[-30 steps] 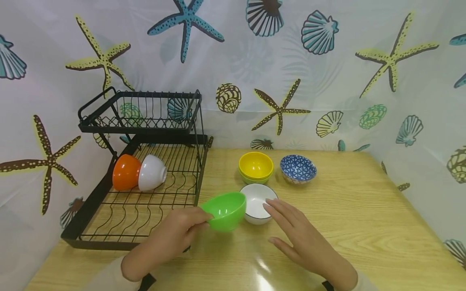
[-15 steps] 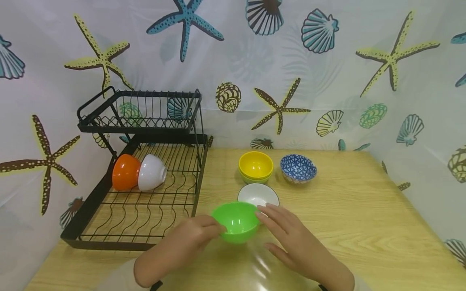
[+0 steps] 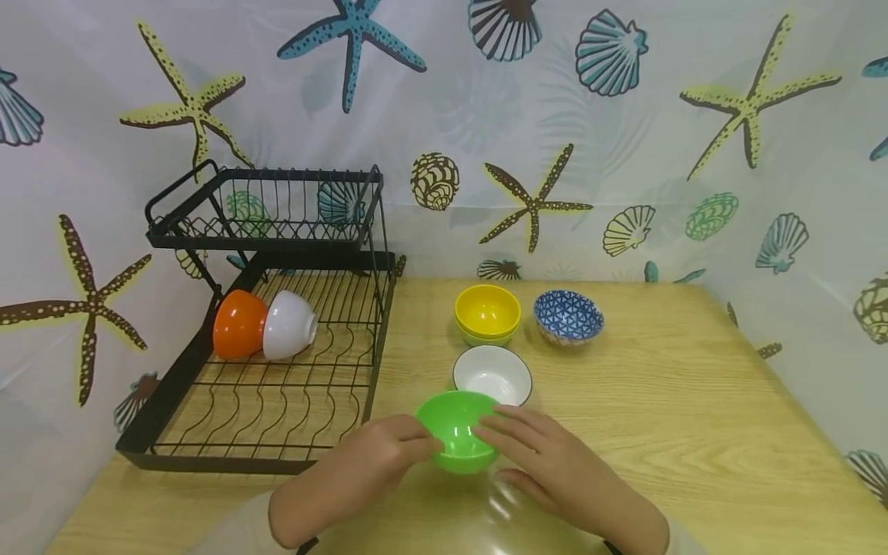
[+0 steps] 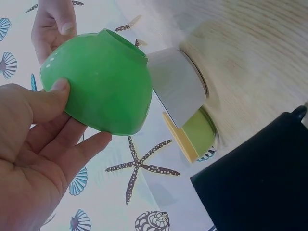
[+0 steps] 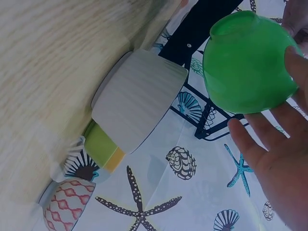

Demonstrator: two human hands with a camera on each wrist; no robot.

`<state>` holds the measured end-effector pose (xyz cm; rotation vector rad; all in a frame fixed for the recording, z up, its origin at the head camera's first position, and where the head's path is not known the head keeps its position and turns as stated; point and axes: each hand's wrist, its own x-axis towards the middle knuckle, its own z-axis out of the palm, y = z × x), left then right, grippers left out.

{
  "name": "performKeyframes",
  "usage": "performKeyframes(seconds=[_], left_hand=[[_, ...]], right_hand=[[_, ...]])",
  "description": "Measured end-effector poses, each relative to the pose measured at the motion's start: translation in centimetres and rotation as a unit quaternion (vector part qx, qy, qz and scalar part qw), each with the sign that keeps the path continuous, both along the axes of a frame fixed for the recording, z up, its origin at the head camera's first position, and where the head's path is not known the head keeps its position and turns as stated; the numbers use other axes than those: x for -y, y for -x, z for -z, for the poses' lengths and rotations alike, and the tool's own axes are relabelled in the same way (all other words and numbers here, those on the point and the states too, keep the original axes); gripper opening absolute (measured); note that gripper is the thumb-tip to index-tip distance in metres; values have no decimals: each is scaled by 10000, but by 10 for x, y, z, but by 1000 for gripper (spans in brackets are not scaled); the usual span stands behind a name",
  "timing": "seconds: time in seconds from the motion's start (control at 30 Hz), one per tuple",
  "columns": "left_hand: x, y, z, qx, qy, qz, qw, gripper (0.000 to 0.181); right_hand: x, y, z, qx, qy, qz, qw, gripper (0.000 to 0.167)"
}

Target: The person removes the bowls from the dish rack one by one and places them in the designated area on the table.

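Observation:
My left hand pinches the near left rim of a bright green bowl, with the thumb on its outside in the left wrist view. The bowl is held above the table, its mouth upward and tipped toward me. My right hand reaches over the bowl's right rim with fairly straight fingers. Its thumb looks apart from the bowl in the left wrist view; whether the fingers touch the inside cannot be told. Just behind stands a white bowl with a dark rim.
Farther back, a yellow bowl sits in a light green one; right of it is a blue patterned bowl. At left, a black two-tier dish rack holds an orange bowl and a white bowl on their sides.
My left hand has carried the green bowl to the right and toward me, levelling it somewhat. The right hand's fingers have come over its right rim.

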<state>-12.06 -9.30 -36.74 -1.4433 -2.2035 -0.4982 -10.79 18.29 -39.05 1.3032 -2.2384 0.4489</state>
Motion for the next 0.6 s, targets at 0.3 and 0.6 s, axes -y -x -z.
performKeyframes(seconds=[0.3,0.6], left_hand=[[0,-5,-1,6,153,-114,9998,26],[0,-6,-5,-142,161,68,9997,34]], right_hand=[[1,1,-1,123,254,-357,9990,22],[1,0,0,-131,325,-383,9987,25]])
